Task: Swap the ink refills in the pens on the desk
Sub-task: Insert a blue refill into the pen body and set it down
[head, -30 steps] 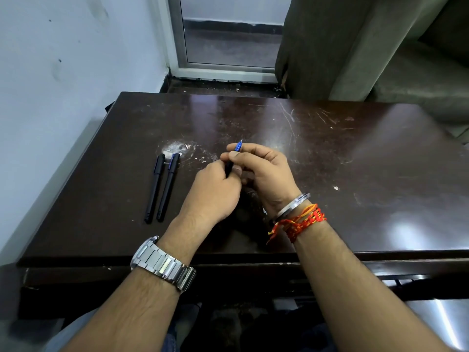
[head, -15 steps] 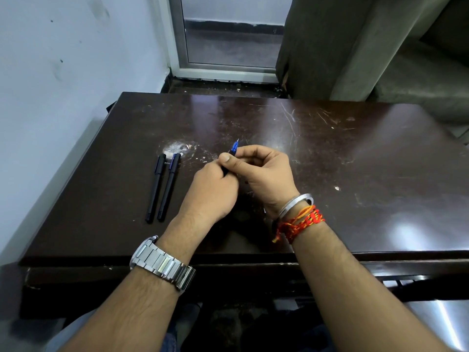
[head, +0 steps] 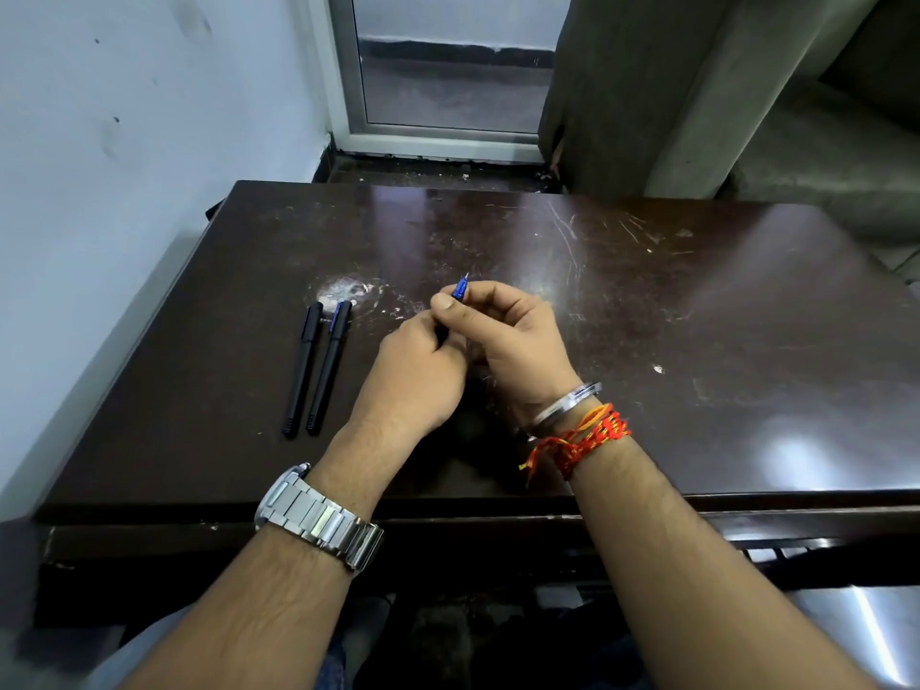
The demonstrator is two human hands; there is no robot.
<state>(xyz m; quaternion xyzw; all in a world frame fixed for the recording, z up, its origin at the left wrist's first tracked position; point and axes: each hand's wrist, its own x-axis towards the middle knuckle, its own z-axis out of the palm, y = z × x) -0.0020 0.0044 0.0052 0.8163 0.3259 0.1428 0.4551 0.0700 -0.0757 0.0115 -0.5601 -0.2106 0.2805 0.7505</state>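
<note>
Both hands meet over the middle of the dark desk (head: 697, 341) around one pen (head: 460, 290), of which only the blue tip section and point show above the fingers. My right hand (head: 513, 341) pinches that blue tip between thumb and forefinger. My left hand (head: 418, 376) grips the black barrel just below; most of the barrel is hidden inside the fist. Two more black pens lie side by side on the left: one all black (head: 302, 368), the other with a blue band near its top (head: 328, 368).
The desk's left edge runs close to a white wall (head: 99, 191). Beyond the far edge are a glass door frame (head: 448, 127) and a grey curtain (head: 647, 92). The scratched desk surface extends to the right of my hands.
The pen tip has shifted slightly left and tilted, and my right thumb and forefinger have turned on it. The two pens on the left have not moved.
</note>
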